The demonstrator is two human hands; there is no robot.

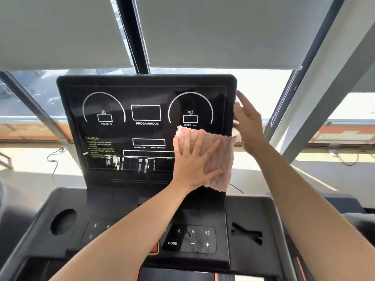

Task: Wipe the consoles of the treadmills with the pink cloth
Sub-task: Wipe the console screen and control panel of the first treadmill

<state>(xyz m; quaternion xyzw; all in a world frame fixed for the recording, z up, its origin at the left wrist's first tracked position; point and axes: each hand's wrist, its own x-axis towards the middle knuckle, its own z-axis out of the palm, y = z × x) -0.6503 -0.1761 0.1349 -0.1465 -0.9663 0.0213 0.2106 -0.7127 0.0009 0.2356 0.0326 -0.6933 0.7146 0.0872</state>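
- Pink cloth (218,157): a thin, pale pink cloth with a crinkled weave and wavy edges, spread flat on the lower right part of the console screen (146,126), its right edge reaching just past the screen's side.
- Left hand (194,161): lies palm-down on the cloth with fingers spread, pressing it against the screen rather than closing around it.
- Right hand (248,122): open, fingers extended, resting against the right edge of the screen; it grasps nothing.
- Console screen: a glossy black upright panel with two white arc gauges, boxed readouts, the label "PROGAM/MODE" and a yellow "CAUTION" text block.
- Hidden or unclear: the cloth and hand cover the screen's lower right corner; the caution text and small readout labels are too blurred to read; the left forearm crosses the keypad (194,239), hiding its middle part, where only part of a red button (153,248) shows.
- Cut off: the lower console tray (246,209) runs out of view at the bottom and sides.
- Open room: the left and centre of the screen lie uncovered; a round cup recess (64,221) sits at the tray's left; windows (261,92) and roller blinds (219,31) stand behind.
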